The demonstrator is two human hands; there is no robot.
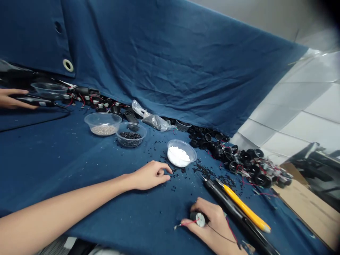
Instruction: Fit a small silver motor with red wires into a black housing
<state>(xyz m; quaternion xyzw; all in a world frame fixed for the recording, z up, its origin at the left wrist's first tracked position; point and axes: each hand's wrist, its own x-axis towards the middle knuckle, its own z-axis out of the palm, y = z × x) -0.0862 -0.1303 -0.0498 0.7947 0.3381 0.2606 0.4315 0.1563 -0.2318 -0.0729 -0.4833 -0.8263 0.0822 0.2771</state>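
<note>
Our right hand [212,221] grips a small wired motor [199,219]; our left hand [150,176], loosely curled, rests beside scattered black pellets [205,172].

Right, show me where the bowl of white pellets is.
In the head view, the clear plastic bowl of white pellets sits on the blue cloth right of centre, just beyond the person's left hand and to the right of the bowl of black pellets.

A blue cloth [170,63] drapes over the surface and up the tiled wall [297,106]. On it sit clear bowls of tan granules [103,115], black pellets [131,123] and white granules [183,144], a crumpled plastic bag [154,118] and heaped black wired housings [225,152].
</note>
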